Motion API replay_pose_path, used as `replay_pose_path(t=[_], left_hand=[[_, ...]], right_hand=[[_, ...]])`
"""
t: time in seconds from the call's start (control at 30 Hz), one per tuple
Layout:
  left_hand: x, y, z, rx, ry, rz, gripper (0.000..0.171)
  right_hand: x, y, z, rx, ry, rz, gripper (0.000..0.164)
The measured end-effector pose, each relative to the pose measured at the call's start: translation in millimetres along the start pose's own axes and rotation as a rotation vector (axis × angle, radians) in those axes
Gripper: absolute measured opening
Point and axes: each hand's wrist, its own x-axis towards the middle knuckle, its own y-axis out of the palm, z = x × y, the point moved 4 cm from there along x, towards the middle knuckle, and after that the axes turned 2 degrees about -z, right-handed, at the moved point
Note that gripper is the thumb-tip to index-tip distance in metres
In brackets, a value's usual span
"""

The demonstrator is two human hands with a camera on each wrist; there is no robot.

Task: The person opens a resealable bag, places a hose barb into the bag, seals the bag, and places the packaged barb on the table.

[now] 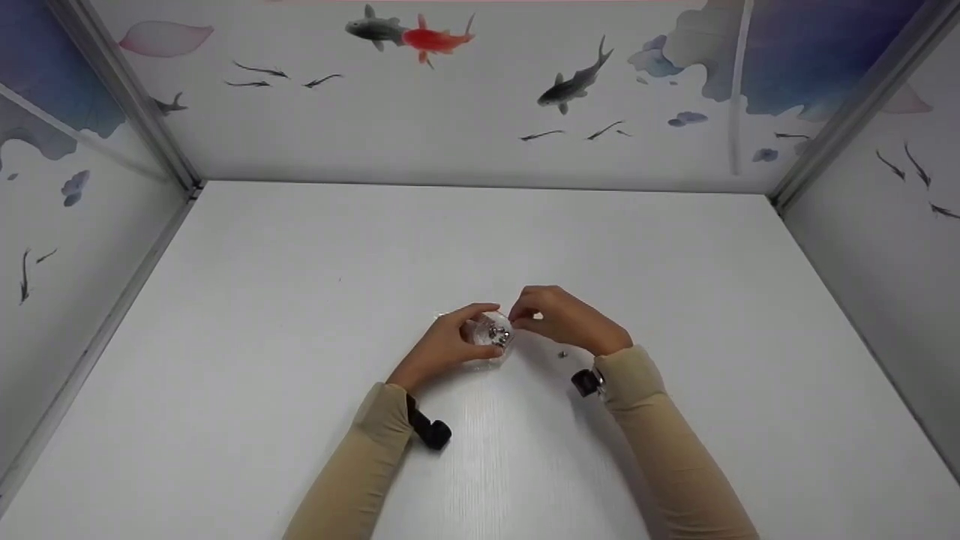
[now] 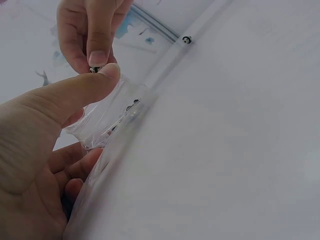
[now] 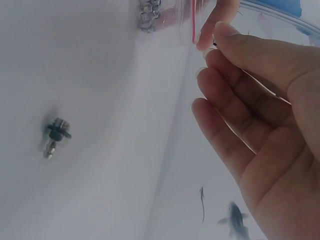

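Note:
My left hand (image 1: pixel 442 345) grips a small clear plastic bag (image 2: pixel 107 110) between thumb and fingers. Several small shiny metal fittings (image 3: pixel 149 15) lie inside it, and a red strip (image 3: pixel 193 20) runs along its mouth. At that mouth, my right hand (image 1: pixel 566 319) pinches a small dark-and-silver metal fitting (image 2: pixel 93 70) between thumb and index finger, mostly covered by the fingertips. Another metal fitting, with a black ring round its middle (image 3: pixel 57 131), lies loose on the white table, below the right hand in the head view.
The white table (image 1: pixel 300 262) is bounded by panels at the back and both sides, printed with fish and blue washes. Metal posts (image 1: pixel 142 97) stand at the back corners. A black wrist camera (image 1: pixel 433 433) sits on the left wrist, another (image 1: pixel 586 382) on the right.

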Motion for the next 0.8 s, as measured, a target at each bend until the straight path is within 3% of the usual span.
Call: replay_pose_path(t=[0.8], left_hand=[[0.6, -1.0, -0.1, 0.026, 0.0, 0.001, 0.069]], right_hand=[[-0.9, 0.0, -0.2, 0.002, 0.007, 0.034, 0.016]])
